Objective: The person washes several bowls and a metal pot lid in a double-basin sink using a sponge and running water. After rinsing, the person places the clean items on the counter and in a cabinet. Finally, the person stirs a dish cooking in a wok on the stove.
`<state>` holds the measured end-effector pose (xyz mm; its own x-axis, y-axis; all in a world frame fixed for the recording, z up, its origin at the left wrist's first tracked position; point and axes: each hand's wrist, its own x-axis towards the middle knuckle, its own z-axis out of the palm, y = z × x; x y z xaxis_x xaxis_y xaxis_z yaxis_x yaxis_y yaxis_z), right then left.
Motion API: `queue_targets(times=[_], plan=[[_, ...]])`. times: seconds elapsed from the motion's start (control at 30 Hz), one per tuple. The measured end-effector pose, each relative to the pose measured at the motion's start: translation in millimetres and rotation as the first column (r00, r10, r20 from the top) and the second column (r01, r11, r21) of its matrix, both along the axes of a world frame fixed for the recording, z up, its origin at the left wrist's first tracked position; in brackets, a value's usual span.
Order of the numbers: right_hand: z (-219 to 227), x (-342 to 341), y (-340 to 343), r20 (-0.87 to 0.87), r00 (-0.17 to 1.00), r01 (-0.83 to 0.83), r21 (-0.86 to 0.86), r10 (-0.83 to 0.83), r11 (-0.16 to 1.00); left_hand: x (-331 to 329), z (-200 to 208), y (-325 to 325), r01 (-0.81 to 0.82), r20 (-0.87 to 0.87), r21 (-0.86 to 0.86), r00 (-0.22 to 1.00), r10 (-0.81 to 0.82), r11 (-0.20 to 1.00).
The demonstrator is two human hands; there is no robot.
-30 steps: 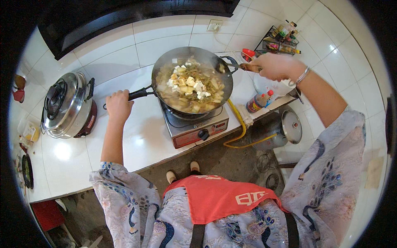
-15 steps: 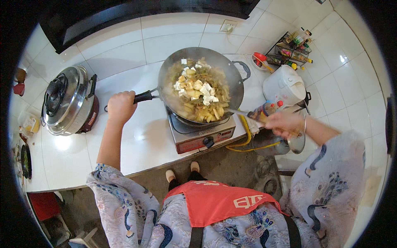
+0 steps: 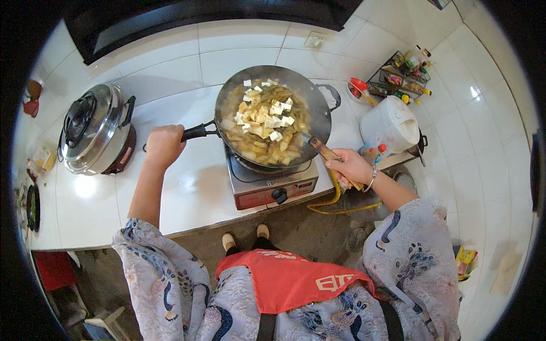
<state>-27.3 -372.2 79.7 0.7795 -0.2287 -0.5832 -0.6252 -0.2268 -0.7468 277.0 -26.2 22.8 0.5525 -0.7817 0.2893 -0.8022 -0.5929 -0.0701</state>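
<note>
My left hand (image 3: 165,145) is wrapped round the black handle (image 3: 196,132) of a large dark wok (image 3: 319,108), which sits on a metal gas stove (image 3: 273,190). Inside the wok are white tofu cubes (image 3: 276,108), some browned, on top of sliced yellowish vegetables (image 3: 267,150) in liquid. Steam rises from it. My right hand (image 3: 350,166) grips the wooden handle of a spatula (image 3: 323,149) at the wok's right side. The spatula's metal end reaches over the near right rim and dips into the food, where its blade is hidden.
A lidded steel electric pot (image 3: 94,133) stands on the white tiled counter (image 3: 153,204) at left. At right are a white appliance (image 3: 389,122), a bowl with a red utensil (image 3: 358,88) and a rack of bottles (image 3: 404,77). A yellow hose (image 3: 336,196) hangs by the counter's front edge.
My right hand has moved left toward the wok, bringing the spatula further over the food. The tofu and vegetables have shifted. My left hand stays on the wok handle.
</note>
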Motion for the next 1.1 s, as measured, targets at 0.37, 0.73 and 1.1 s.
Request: queue_targets(times=[0.37,0.73,1.1], plan=[[44.5,-0.4,4.2,-0.063,0.855,-0.339,-0.819,0.515,0.463,0.2,1.0,-0.8,-0.052,-0.069,0.044,0.996,0.055,0.998],[111.0,-10.1,74.6,-0.535,0.709,-0.491,-0.842,0.46,-0.222,-2.4,7.3,-1.2,-0.049,-0.146,0.066,0.988,0.058,0.997],[200.2,53.7,107.5,-0.669,0.733,-0.525,-0.67,0.122,-0.524,-4.4,7.3,1.9,-0.072,-0.186,0.078,0.979,0.085,0.994]])
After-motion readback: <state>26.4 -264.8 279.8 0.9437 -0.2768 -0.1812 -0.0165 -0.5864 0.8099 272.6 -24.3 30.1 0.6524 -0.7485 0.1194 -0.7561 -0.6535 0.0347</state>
